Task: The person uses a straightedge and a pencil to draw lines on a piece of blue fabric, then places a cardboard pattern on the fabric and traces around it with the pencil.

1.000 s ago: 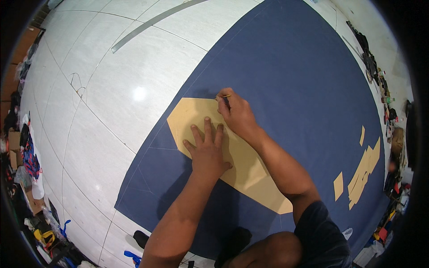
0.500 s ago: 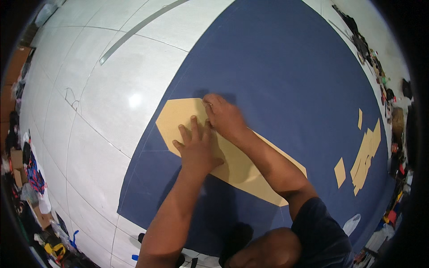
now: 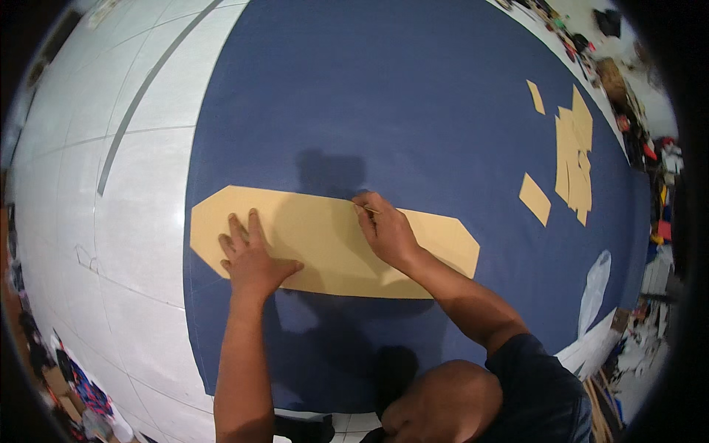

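A long tan card pattern piece (image 3: 325, 244) with angled corners lies flat on dark blue sheet material (image 3: 413, 96). My left hand (image 3: 253, 266) presses on its left part, fingers spread and thumb out to the right. At the far long edge of the card, right of its middle, my right hand (image 3: 388, 227) pinches a thin pencil-like stick (image 3: 367, 209). The stick's point seems to meet the card's edge, but its tip is too small to make out.
Several smaller tan card pieces (image 3: 574, 162) lie at the far right of the blue sheet, with a diamond-shaped card (image 3: 535, 199) nearer. A clear plastic bag (image 3: 594, 288) rests at the right. A long metal strip (image 3: 148, 88) lies on the white tiled floor at left.
My right hand has moved rightward along the card's far edge, away from my left hand. My left hand still lies spread on the card. The whole view has turned.
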Demonstrator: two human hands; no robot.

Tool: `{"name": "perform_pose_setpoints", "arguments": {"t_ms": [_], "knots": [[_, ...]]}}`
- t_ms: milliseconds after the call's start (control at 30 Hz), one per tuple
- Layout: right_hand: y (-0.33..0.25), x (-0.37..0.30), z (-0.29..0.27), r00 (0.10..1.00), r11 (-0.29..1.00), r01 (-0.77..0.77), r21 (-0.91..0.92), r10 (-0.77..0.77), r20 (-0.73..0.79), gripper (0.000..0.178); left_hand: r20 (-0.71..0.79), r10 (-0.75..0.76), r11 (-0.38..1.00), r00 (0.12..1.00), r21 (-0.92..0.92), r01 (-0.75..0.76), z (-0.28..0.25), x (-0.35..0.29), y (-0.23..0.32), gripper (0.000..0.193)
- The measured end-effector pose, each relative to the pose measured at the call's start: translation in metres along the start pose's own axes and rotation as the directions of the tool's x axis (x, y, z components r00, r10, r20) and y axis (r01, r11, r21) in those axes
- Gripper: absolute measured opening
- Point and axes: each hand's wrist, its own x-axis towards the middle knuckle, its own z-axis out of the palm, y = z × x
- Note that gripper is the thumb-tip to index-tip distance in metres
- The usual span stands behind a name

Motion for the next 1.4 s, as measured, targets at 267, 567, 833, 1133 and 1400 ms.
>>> {"name": "perform_pose_setpoints", "arguments": {"t_ms": [267,567,833,1133,1400], "knots": [[0.055,-0.055,-0.055,0.976,0.985,-0.157,0.075,0.167,-0.143,0.02,-0.074,0.076,0.997,0.994,0.034,-0.074,0.01,0.002,-0.011,0.135],[0.09,-0.072,-0.074,0.952,0.982,-0.156,0.108,0.179,-0.25,0.021,-0.06,0.07,0.995,0.996,0.079,-0.065,0.003,0.003,-0.008,0.136],[0.089,-0.073,-0.081,0.953,0.979,-0.119,0.169,0.16,-0.256,0.018,-0.075,0.078,0.976,0.994,0.209,-0.061,0.001,-0.011,0.013,0.129],[0.09,-0.072,-0.084,0.964,0.979,-0.138,0.149,0.167,-0.205,0.02,-0.154,0.764,0.641,0.627,0.061,-0.765,0.088,-0.105,0.125,0.075],[0.092,-0.072,-0.081,0.953,0.981,-0.132,0.143,0.165,-0.253,0.023,0.002,0.765,0.637,0.644,0.144,-0.757,0.141,-0.127,0.181,0.068]]}}
